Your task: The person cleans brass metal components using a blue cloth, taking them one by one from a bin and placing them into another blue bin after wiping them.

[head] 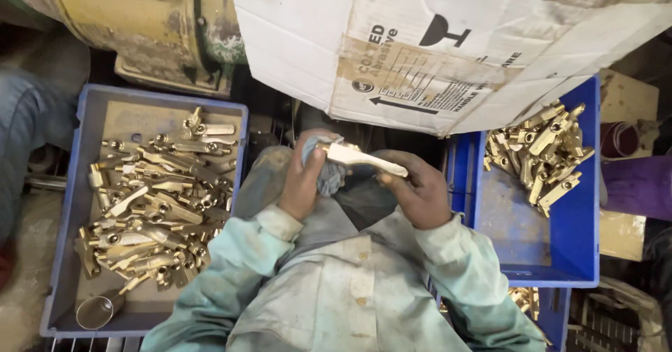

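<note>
- A long brass handle piece (360,159) is held crosswise between both hands, above the lap.
- The left hand (302,180) is closed, its grip pressing a grey-blue cloth (329,173) around the piece's left end.
- The right hand (418,187) is closed on the piece's right end.
- A blue crate (66,205) on the left is seen heaped with brass parts (150,208); a small metal cup (94,311) lies in its near corner.
- A second blue crate (581,233) on the right holds a smaller heap of brass parts (542,156) at its far end.
- A cardboard box (434,44) is seen overhanging the hands.
</note>
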